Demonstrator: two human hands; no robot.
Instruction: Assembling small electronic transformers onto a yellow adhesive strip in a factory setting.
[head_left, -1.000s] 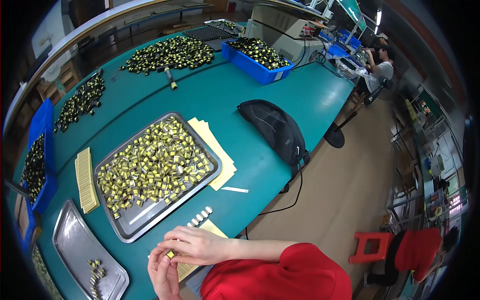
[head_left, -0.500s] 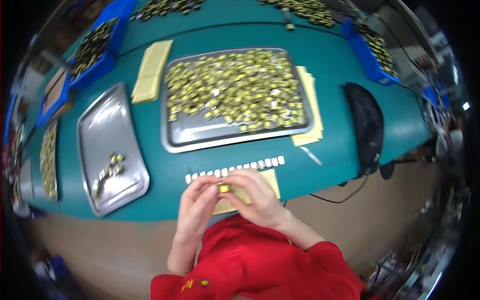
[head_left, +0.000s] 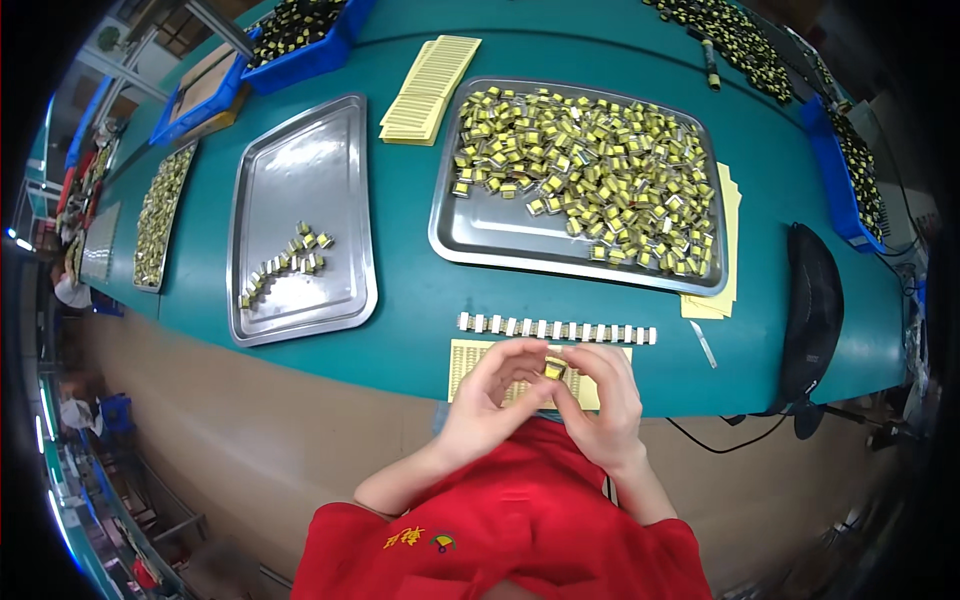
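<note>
A small transformer (head_left: 554, 370), wrapped in yellow tape, is held up between my two hands at the table's front edge. My left hand (head_left: 492, 402) closes on its left side with thumb and fingertips. From the right, my right hand (head_left: 606, 405) pinches it the same way. Beneath the hands lies a yellow sheet of labels (head_left: 468, 362), partly covered by them. Just beyond it runs a straight row of small parts with white tops (head_left: 556, 329). Fingertips hide part of the transformer.
A metal tray (head_left: 480, 242) heaped with yellow-wrapped transformers stands beyond the row. To the left, another metal tray (head_left: 300, 180) holds several. Yellow sheets (head_left: 430, 90), a thin white-handled blade (head_left: 704, 345), a black pouch (head_left: 812, 310) and a blue bin (head_left: 835, 180) lie around.
The whole view has swung left, so the table's things sit farther right in the picture. Both hands still hold the transformer, and my left fingers are spread somewhat wider around it.
</note>
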